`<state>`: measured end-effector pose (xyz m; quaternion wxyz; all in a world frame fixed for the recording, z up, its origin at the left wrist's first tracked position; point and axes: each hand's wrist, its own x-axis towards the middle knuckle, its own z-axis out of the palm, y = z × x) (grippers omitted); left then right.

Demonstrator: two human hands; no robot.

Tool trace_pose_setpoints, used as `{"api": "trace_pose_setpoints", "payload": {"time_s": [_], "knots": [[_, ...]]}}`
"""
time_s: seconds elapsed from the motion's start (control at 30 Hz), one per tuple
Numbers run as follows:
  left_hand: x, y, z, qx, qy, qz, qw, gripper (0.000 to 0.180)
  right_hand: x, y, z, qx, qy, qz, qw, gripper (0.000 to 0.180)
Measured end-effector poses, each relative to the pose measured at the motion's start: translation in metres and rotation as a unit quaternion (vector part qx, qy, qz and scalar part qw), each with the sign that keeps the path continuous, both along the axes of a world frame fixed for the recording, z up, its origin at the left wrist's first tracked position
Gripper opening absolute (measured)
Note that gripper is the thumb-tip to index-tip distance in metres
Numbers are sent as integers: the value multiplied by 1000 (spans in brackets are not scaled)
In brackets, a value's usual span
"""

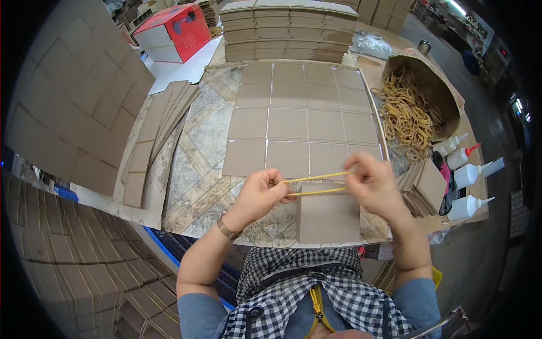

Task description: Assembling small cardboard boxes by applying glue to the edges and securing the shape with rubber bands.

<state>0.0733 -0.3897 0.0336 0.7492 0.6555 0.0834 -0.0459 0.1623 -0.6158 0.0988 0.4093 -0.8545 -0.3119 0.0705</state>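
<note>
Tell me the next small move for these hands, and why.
Probably ease the stretched yellow rubber band down around the grey-brown rectangular cardboard block: the left hand and right hand hold the band open between them by the block's far edge, and no band shows around it.

Worn table with brown-grey patterned top [202,133], near centre; grey floor [490,130], right; bright white tube light [457,7], far right.

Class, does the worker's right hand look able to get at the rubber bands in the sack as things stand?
Probably yes: nothing tall seems to stand between the right hand and the rubber bands spilling from the open sack, though the hand may need to release the stretched band first.
</note>
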Motion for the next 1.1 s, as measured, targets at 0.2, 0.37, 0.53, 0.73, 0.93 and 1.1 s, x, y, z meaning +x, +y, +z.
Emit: {"api": "trace_pose_setpoints", "payload": {"time_s": [0.2,0.37,0.53,0.73,0.93,1.1], "knots": [[26,13,-6,25,123,-112,986,8,20,-74,-24,63,216,-148,963,10],[22,-8,-45,-86,203,-83,972,8,15,-70,-85,97,376,-145,910,16],[2,-31,-54,89,76,4,993,18,-5,-43,-90,61,427,-140,891,37],[-31,-50,-49,128,-171,65,975,45,-24,-43,-61,180,374,-36,909,56],[-36,-28,-27,41,-204,-67,976,69,-32,-64,-87,113,-25,135,984,67],[-13,-11,-29,41,-62,-48,996,41,-15,-48,-96,175,28,19,984,36]]}}
